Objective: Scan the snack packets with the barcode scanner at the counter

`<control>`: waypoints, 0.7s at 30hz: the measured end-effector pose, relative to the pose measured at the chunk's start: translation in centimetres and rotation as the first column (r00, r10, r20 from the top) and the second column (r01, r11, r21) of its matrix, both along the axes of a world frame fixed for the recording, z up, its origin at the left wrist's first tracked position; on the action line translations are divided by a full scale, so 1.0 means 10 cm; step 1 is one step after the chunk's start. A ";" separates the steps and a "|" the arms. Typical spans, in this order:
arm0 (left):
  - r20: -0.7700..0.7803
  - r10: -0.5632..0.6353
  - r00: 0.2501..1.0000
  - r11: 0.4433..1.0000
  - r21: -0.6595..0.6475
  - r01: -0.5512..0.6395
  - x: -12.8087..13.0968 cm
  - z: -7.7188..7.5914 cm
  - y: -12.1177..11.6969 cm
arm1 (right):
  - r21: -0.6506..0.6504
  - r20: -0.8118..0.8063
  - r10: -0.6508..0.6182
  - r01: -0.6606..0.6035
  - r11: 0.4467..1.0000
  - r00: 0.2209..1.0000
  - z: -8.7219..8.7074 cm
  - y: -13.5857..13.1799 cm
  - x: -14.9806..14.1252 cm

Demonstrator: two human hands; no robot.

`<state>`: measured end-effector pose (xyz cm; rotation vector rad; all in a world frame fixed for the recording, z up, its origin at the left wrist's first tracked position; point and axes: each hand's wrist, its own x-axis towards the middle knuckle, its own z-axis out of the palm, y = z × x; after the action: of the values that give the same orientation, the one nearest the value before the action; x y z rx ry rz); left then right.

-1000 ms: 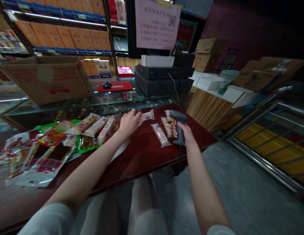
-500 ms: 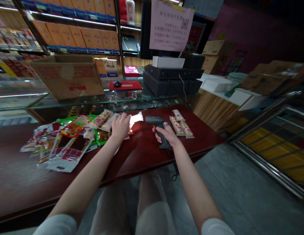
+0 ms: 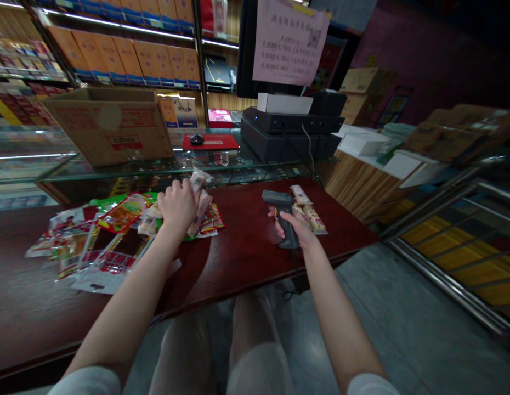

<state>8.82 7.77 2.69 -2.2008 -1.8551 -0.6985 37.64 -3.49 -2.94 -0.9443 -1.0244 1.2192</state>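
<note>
My left hand (image 3: 179, 206) is over the right part of a heap of snack packets, fingers curled round a wrapped snack bar (image 3: 199, 179) whose end sticks up past the fingertips. More wrapped bars (image 3: 203, 207) and a red packet (image 3: 215, 218) lie beside it. In my right hand (image 3: 298, 227) is a dark barcode scanner (image 3: 284, 211), gripped by its handle, with its head pointing left. The scanner partly hides a small group of wrapped bars (image 3: 314, 218) on the right of the table. Flat silver-and-dark pouches (image 3: 115, 252) make up the heap's near left side.
Behind the red-brown table (image 3: 238, 258) stands a glass counter (image 3: 222, 176) bearing an open cardboard box (image 3: 115, 131), a mouse (image 3: 196, 139) and a black cash drawer (image 3: 288, 140). A metal railing (image 3: 448, 274) is at the right. The scanner's cable hangs over the front edge.
My left hand has drawn back left over the heap with the wrapped bar, out of the scanner's light. My right hand has shifted the scanner slightly right; its light on the bar is gone.
</note>
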 end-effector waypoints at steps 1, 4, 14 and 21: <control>0.003 0.042 0.999 0.999 -0.033 -0.042 -0.03 0.04 0.01 | 0.003 -0.004 -0.015 0.015 1.000 1.000 0.00 -0.01 0.05; -0.081 0.085 0.993 0.983 -0.153 -0.097 -0.08 0.06 0.06 | -0.033 -0.005 -0.034 0.034 0.999 0.999 -0.01 -0.06 0.18; -0.213 -0.105 0.971 0.994 -0.030 0.101 0.40 0.12 -0.08 | 0.014 0.052 -0.238 0.237 0.971 0.970 0.06 -0.20 0.66; -0.234 -0.686 0.689 0.727 -0.255 0.638 1.44 -0.15 -0.20 | -0.027 0.043 -0.339 0.340 0.940 0.940 -0.03 -0.28 1.15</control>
<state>23.21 5.74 1.21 -2.9035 -0.9427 -0.2532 49.09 -6.31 -3.28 -1.1230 -0.8293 0.9343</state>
